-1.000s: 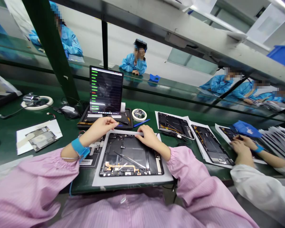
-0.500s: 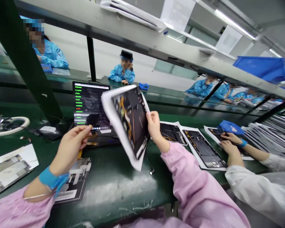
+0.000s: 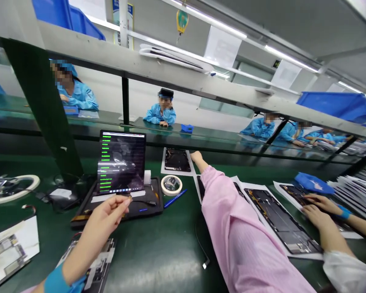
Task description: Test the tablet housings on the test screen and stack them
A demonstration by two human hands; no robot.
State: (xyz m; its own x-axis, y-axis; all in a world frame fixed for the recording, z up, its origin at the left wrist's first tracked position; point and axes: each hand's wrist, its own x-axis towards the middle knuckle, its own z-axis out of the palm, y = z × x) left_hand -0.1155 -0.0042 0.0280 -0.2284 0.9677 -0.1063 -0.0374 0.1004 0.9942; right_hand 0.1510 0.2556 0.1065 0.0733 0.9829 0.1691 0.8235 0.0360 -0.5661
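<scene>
The panel (image 3: 177, 160) is lying on its sheet (image 3: 170, 172), and the right hand (image 3: 196, 156) is stretching just beside it, how far open I can't tell. The left hand (image 3: 110, 215) is pinching a tiny strip (image 3: 128, 199).

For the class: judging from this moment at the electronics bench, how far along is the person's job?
Looks done: a black tablet panel lies on a white sheet at the far side of the green bench, the right hand at its corner. In hand: the left hand pinches something too small to identify. Left: another black tablet panel lies on its white sheet, beside a co-worker's hands.
</scene>
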